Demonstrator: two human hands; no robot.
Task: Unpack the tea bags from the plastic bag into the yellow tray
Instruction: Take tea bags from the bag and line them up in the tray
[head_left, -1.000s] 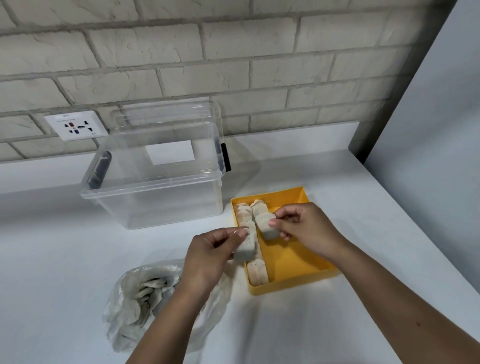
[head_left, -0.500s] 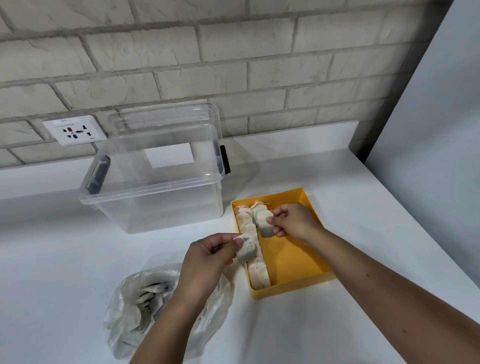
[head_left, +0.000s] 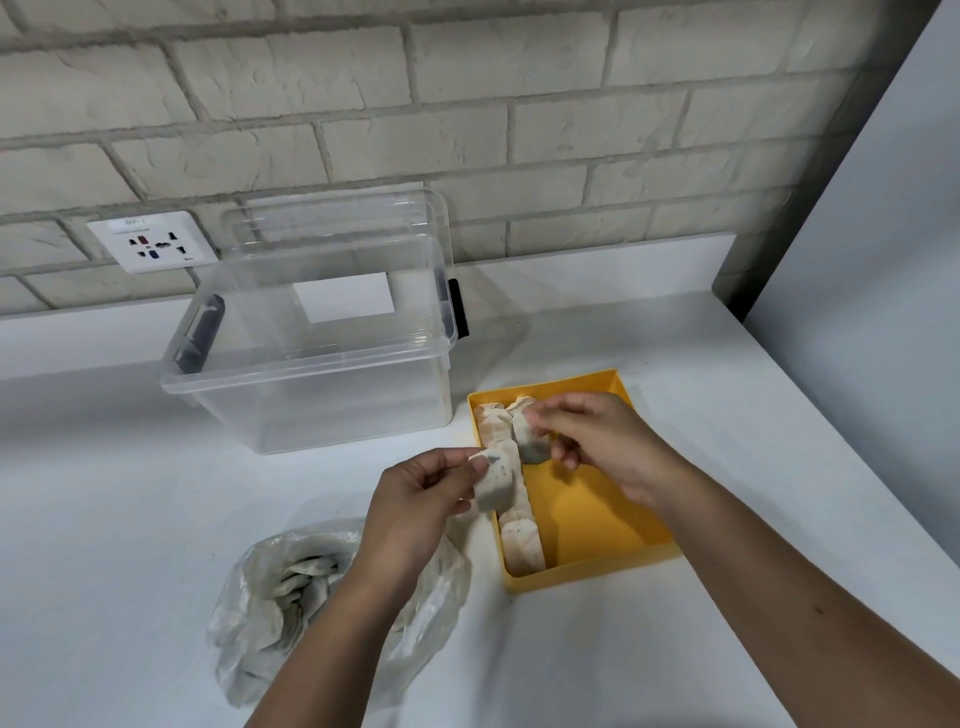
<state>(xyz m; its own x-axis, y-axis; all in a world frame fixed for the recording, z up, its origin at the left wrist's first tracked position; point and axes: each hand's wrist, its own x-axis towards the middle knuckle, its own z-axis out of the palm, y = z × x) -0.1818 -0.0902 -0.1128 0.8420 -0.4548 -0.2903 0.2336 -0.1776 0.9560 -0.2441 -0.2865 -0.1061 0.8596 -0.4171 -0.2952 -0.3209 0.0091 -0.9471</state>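
The yellow tray (head_left: 597, 519) lies on the white counter right of centre, with a row of tea bags (head_left: 522, 540) along its left wall. My left hand (head_left: 415, 509) pinches one tea bag (head_left: 496, 483) by its top, just over the tray's left edge. My right hand (head_left: 602, 441) holds another tea bag (head_left: 530, 439) low in the tray's far part, beside the row. The crumpled clear plastic bag (head_left: 270, 608) with several tea bags inside sits at the lower left, partly hidden by my left forearm.
A large clear storage box (head_left: 311, 384) with dark latches stands behind the tray, its lid leaning against the brick wall. A wall socket (head_left: 150, 248) is at the left. A grey panel (head_left: 883, 260) bounds the counter on the right.
My right hand has moved its tea bag farther back and lower into the tray. My left hand has stayed nearly in place with its tea bag.
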